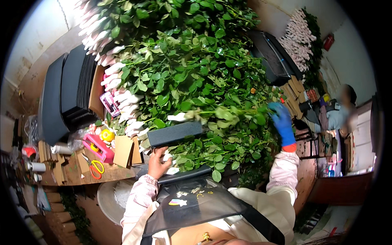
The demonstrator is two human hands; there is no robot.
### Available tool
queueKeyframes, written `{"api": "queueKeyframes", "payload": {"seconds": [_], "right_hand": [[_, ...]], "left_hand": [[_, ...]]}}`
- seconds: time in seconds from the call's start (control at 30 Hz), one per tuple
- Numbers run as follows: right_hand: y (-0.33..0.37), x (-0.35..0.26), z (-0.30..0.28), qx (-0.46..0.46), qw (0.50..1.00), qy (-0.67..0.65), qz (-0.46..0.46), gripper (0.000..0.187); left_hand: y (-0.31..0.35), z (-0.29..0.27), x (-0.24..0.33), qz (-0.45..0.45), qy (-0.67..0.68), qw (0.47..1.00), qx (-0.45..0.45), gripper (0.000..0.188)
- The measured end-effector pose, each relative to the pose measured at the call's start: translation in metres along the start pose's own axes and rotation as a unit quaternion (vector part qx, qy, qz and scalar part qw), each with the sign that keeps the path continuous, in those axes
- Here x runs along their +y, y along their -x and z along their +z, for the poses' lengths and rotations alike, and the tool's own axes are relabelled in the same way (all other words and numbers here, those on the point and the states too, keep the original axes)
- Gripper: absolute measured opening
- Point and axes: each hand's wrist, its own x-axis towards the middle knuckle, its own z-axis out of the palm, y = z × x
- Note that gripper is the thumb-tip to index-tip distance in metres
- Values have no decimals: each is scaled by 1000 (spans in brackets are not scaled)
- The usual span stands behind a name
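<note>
My bare left hand [158, 162] pinches the lower edge of a dark corrugated cardboard piece [175, 134], which lies tilted over the near leaves. In a blue glove, my right hand [281, 122] is closed at the leafy end of a rose stem [222, 113], partly smeared by motion. That stem's head is in a white sleeve [177, 118] just above the cardboard. Beneath and beyond spreads a deep pile of leafy rose stems [192, 73], their white-sleeved heads [127, 98] lined up on the left.
A stack of dark sheets [77, 85] stands on the left. Near it lie scissors [96, 168], a pink tape dispenser [98, 148] and brown cardboard pieces [123, 151]. A black bin [271, 57] stands at the far right; another person [337, 116] is farther right.
</note>
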Motion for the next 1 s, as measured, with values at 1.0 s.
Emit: {"api": "queueKeyframes", "payload": {"seconds": [1.0], "right_hand": [[-12,-275,181,-301,950,10,-84,33]], "left_hand": [[7,14,-43,9,-9,998,65,62]]}}
